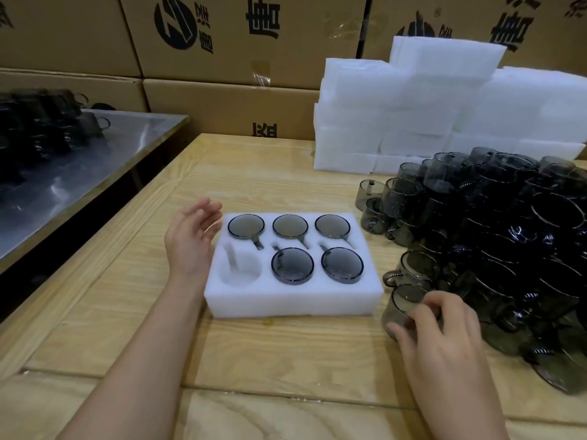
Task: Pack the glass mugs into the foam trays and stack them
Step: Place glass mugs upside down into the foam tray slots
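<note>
Held left hand (190,241), fingers (208,207) loosely spread, beside the foam tray (295,298) mid-tabletop (270,354), five mugs (292,265) seated. Curled right hand (444,341) round a loose mug (401,304) near the tabletop's right edge.

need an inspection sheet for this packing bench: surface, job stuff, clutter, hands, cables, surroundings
surface: wooden table, plank seams visible
job's things: foam tray holds five packed mugs, its near-left pocket empty; mug pile at right; spare foam stack behind the pile
clutter: nothing seen
grippers: left hand open beside the tray's left edge; right hand grips a loose mug at the pile's near edge
cables: nothing seen
surroundings: cardboard boxes along the back; metal table at left with more dark mugs
</note>
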The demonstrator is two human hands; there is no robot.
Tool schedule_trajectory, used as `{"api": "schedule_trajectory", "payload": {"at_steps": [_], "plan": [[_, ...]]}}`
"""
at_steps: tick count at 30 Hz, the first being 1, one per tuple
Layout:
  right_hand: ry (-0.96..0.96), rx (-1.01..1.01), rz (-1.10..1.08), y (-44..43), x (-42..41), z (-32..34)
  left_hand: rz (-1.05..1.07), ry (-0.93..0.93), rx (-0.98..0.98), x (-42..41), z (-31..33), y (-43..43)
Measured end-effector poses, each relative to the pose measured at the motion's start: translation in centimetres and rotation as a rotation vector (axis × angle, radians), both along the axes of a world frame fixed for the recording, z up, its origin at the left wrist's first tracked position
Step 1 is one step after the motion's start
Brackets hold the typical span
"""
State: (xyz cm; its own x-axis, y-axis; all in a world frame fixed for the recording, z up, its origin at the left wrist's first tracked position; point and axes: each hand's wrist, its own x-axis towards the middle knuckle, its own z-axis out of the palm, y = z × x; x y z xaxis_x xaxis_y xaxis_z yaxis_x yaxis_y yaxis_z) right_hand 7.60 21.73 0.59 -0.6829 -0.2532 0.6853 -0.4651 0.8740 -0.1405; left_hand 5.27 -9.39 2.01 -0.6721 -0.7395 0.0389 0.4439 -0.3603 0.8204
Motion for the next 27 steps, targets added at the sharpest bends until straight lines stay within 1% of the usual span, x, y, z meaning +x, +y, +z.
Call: {"api": "schedule_trajectory", "payload": {"at_steps": [3,5,7,10,13,16,23,27], "plan": [[0.057,-0.115,0.061,-0.5,0.6,0.6,-0.101,-0.136,-0.060,-0.7,-0.7,0.1],[0.087,-0.143,0.113,-0.6,0.9,1.2,-0.172,-0.177,-0.158,-1.0,-0.8,-0.1],[0.099,-0.154,0.157,-0.5,1.0,1.8,-0.218,-0.173,-0.245,-1.0,-1.0,-0.4],[0.132,-0.155,0.190,-0.4,0.8,2.5,-0.268,-0.135,-0.205,-0.7,-1.1,-0.4],[0.134,-0.182,0.282,-0.5,0.3,2.8,-0.301,-0.134,-0.224,-0.7,-1.3,-0.5],[0.034,-0.262,0.424,-1.7,-0.6,3.1,-0.337,-0.149,-0.251,-0.8,-1.5,-0.1],[-0.236,-0.375,0.662,-6.7,-4.1,5.1,-0.371,-0.141,-0.418,-1.1,-1.7,1.0],[-0.451,-0.411,0.797,-10.1,-5.7,6.6,-0.369,-0.127,-0.579,-0.9,-1.2,1.1]]}}
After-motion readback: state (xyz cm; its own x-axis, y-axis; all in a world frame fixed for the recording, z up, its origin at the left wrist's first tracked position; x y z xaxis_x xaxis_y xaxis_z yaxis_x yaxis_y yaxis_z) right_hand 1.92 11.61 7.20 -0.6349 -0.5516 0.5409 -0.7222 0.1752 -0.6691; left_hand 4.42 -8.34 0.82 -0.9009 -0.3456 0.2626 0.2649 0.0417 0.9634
